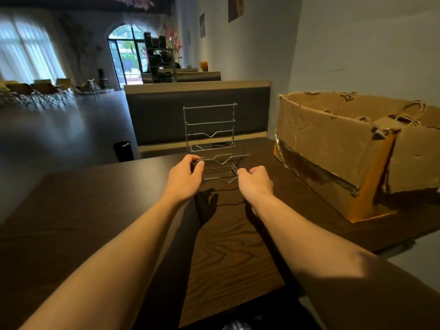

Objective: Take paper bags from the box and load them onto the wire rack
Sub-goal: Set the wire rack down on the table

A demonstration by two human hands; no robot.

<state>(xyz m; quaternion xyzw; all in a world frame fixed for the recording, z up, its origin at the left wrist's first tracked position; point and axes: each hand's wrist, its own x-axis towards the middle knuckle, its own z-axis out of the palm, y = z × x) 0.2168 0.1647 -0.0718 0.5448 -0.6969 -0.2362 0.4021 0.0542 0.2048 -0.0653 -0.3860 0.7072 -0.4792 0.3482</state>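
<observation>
A wire rack (214, 144) stands upright on a dark wooden table (95, 198), near the table's far edge and about midway along it; its lower tiers step forward toward the person, each rail bent with a small V-notch. The left hand (185, 173) grips the rack's near left corner, fingers curled over the wire and thumb pressed to it; the right hand (256, 178) has its fingers curled at the near right corner, pinching the wire there. A worn cardboard box (333, 148) sits by the table's right edge, well apart from the rack, its top open and ragged; brown paper bags (402, 116) with twisted handles show inside it. A dark booth seat (166, 110) stands just beyond the table's far edge.
</observation>
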